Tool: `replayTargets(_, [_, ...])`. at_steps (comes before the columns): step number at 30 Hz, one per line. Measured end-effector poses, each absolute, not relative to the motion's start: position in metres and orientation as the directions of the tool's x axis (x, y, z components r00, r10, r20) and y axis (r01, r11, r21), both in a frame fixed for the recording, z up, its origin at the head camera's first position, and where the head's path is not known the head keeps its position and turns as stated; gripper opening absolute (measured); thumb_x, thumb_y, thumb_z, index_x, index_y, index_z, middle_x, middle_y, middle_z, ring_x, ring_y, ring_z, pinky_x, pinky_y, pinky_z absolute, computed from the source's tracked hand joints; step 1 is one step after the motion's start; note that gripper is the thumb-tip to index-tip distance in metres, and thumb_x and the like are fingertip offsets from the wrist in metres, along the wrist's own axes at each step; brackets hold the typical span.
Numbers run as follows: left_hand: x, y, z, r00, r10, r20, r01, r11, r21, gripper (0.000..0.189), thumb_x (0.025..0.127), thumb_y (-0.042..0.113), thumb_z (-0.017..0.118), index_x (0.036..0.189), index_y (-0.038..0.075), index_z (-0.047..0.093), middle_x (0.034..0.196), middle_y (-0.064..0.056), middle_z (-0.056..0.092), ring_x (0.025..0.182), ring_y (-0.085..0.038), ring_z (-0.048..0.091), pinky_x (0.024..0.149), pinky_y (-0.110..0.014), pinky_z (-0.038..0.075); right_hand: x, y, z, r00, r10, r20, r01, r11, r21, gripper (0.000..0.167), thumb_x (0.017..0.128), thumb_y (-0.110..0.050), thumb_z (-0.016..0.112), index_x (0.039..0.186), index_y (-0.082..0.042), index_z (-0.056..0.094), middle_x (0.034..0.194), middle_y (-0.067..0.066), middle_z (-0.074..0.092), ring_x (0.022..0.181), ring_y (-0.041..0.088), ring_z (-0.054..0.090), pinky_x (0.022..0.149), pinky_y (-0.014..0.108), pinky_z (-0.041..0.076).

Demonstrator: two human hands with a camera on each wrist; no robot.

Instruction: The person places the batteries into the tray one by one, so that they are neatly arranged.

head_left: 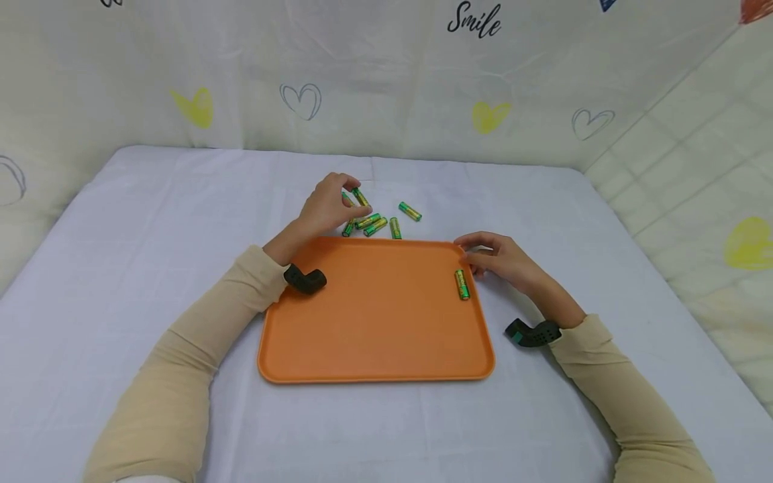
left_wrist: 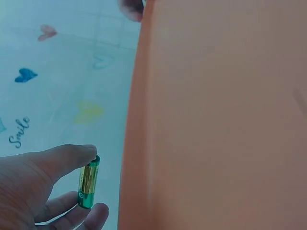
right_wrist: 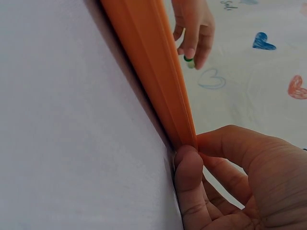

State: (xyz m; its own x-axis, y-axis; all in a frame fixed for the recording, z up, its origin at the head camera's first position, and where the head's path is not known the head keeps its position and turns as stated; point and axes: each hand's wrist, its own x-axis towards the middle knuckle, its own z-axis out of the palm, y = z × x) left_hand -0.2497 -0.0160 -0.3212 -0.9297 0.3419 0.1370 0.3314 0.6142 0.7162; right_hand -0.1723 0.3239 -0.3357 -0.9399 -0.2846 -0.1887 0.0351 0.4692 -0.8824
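1. The white-covered table (head_left: 151,221) carries an orange tray (head_left: 374,322) near its middle, the widest thing in play. One green-and-gold battery on the tray (head_left: 461,284) lies close to its right rim.
2. The right hand (head_left: 504,258) grips the tray's far right corner, fingers curled onto the rim. I judge it is steadying the tray while the other hand works.
3. The left hand (head_left: 326,204) is beyond the tray's far edge, among a loose pile of batteries (head_left: 377,221) on the cloth. It pinches a held battery (head_left: 360,196) between thumb and fingertips, lifted just clear of the others.
4. Judged from this, the step in hand is moving batteries from cloth to tray, one picked and not yet set down. The next move calls for carrying it over the near rim and laying it flat so it does not roll.
5. The left wrist view shows the pinch plainly, thumb on the battery's top end and a finger under its base, which the head view blurs.
6. The right wrist view shows the thumb and fingers clamping the tray's thin edge, and the tray seen edge-on.
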Motion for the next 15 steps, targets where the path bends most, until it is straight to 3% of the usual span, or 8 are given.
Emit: replayTargets(15, [-0.239, -0.001, -0.317, -0.900, 0.410, 0.149, 0.388, 0.594, 0.705, 0.059, 0.086, 0.029, 0.075, 0.133, 0.001, 0.053, 0.126, -0.013, 0.051, 0.094, -0.024, 0.057, 0.079, -0.036, 0.050, -0.173, 0.324, -0.335, -0.939, -0.284, -0.193, 0.034, 0.481, -0.876, 0.039, 0.097, -0.016, 0.061, 0.132, 0.000, 0.054, 0.122, 0.014, 0.055, 0.072, 0.010, 0.055, 0.065, 0.020, 0.048])
